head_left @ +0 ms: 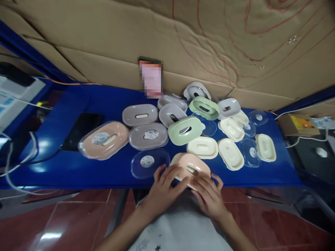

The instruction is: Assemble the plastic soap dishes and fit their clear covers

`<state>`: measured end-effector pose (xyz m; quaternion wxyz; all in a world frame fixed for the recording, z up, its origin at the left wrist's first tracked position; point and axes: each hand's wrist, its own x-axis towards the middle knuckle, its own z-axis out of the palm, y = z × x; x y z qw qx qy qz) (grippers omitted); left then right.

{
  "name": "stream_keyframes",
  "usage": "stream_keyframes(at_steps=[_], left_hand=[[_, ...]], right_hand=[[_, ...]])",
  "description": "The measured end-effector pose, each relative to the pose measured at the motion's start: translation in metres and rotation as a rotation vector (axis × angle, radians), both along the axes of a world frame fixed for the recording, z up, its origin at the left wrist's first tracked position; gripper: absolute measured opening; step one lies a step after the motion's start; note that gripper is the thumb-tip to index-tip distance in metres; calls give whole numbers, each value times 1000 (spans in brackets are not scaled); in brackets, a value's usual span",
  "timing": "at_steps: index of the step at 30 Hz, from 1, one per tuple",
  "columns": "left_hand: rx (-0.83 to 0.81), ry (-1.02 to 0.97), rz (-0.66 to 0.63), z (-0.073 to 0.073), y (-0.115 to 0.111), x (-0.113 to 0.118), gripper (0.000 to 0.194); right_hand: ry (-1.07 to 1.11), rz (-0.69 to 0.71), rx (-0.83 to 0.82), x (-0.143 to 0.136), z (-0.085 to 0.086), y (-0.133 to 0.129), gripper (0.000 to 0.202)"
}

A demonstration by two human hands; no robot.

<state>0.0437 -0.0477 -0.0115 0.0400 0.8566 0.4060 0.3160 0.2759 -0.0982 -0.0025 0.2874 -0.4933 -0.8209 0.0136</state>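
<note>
A peach oval plastic soap dish (187,161) with a slot in its middle is at the table's front edge, between my hands. My left hand (166,184) grips its left side, fingers curled over the rim. My right hand (208,191) holds the near right side, its fingers bent over the edge; the underside is hidden. Just left of it lies a clear lid (159,170) with a round label. Behind are a green soap dish (178,134) and a cream tray (202,153). A second peach soap dish (119,141), under a clear labelled lid, sits farther left.
Lidded grey dishes (136,134) stand on the blue table (104,176), with several cream trays (226,150) and clear lids (246,160) at right. A black phone-like slab (78,129) with a cable lies left. A propped phone (151,78) leans against the cardboard wall (110,62).
</note>
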Motion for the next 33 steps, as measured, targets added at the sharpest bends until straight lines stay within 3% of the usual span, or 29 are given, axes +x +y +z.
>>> stream_keyframes(at_steps=[4, 7, 12, 14, 16, 18, 20, 23, 26, 30, 33], left_hand=[[-87, 134, -76, 12, 4, -2, 33], [-76, 174, -95, 18, 5, -13, 34], [-104, 163, 179, 20, 7, -77, 48], [-162, 192, 219, 22, 9, -104, 53], [-175, 133, 218, 26, 9, -117, 55], [-133, 25, 240, 31, 9, -111, 54], [-80, -61, 251, 34, 9, -89, 52], [-37, -109, 166, 32, 10, -48, 48], [-41, -45, 82, 25, 14, -21, 47], [-92, 61, 43, 14, 20, -26, 51], [-141, -19, 84, 9, 25, -45, 53]], right_hand=[[-71, 118, -110, -5, 3, 17, 44], [-89, 123, -120, -6, 2, 27, 31], [-88, 104, -135, -5, 1, 30, 45], [-72, 110, -168, -6, 3, 32, 50], [-51, 139, -210, -9, 4, 35, 53], [-14, 146, -246, -12, 4, 39, 57], [80, 91, -242, -14, 1, 42, 68], [177, 9, -232, -14, -3, 44, 86], [112, 24, -259, -13, -4, 46, 89], [-25, 103, -265, -19, 4, 54, 81], [-46, 151, -237, -27, 12, 65, 72]])
